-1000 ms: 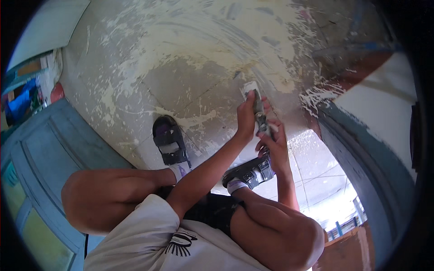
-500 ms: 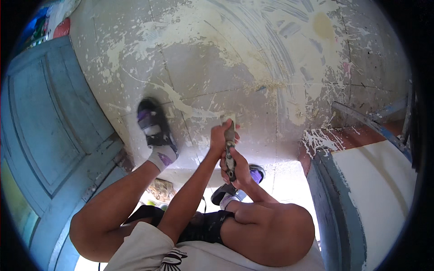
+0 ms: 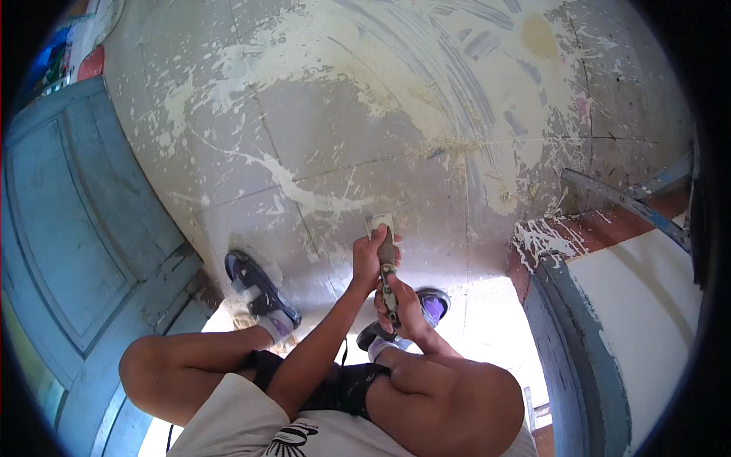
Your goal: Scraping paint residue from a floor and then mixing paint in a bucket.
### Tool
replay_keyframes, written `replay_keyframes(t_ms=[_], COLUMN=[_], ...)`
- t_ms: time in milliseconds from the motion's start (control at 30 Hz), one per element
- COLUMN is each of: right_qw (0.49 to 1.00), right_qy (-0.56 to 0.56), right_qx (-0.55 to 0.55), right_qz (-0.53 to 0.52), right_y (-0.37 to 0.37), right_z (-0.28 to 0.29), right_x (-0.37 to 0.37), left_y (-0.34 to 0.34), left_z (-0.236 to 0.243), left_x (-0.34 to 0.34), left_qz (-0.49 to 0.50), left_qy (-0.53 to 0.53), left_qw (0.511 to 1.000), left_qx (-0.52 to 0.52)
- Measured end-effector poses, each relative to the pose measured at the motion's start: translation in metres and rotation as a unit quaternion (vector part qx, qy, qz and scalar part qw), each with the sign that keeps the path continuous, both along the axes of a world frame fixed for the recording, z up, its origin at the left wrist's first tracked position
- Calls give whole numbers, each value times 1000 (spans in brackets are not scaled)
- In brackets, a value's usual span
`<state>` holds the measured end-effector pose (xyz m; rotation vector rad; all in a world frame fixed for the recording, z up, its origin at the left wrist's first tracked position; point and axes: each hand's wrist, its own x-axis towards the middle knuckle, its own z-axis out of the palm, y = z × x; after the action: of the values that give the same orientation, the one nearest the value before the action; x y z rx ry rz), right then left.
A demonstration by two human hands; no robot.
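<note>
A paint-smeared scraper point(image 3: 387, 254) points away from me, its pale flat blade point(image 3: 375, 219) at or just above the tiled floor point(image 3: 304, 141). My left hand point(image 3: 367, 260) is closed around its upper part, close to the blade. Lower down, my right hand point(image 3: 410, 311) wraps the handle. Dried cream paint streaks and splashes cover the floor ahead of the blade. Whether the blade's edge touches the tiles, I cannot tell.
A blue panelled door point(image 3: 72, 221) stands at the left. On the right are a blue-grey door frame point(image 3: 575, 358) and a metal leg frame point(image 3: 624, 202). My sandalled left foot point(image 3: 259, 286) and right foot point(image 3: 434, 305) flank the hands. Scrapings point(image 3: 457, 145) lie ahead.
My left foot has moved back toward me, and the left knee has shifted with it. Both hands, still on the scraper, sit slightly lower in view.
</note>
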<state>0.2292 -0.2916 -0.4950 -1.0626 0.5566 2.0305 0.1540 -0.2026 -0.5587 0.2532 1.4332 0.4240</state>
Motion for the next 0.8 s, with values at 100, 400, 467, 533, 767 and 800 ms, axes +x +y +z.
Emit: replay_keyframes(t_ms=[100,400,467,533,767,800], right_qw=[1000,998,998,999,999,999], right_qy=[11,-17,-23,-25,-29,-31], right_qx=[-13,53,51,43,13,10], right_qz=[7,-25,-18,-12,-2,-1], right_y=[27,62,56,37,38,37], right_z=[6,-9,-8,-4,-1,2], right_x=[-1,-5,-12,-20,-29,-30], left_y=[17,41,49,20,21,20], left_z=[5,0,-1,-3,-5,-3], left_x=[-10,-11,-14,-18,-30,-31], left_qz=[-29,-40,-44,-15,-20,-19], left_qy=[15,-23,12,-9,-9,-12], left_qw=[999,999,998,999,999,999], left_qx=[-13,4,42,37,38,35])
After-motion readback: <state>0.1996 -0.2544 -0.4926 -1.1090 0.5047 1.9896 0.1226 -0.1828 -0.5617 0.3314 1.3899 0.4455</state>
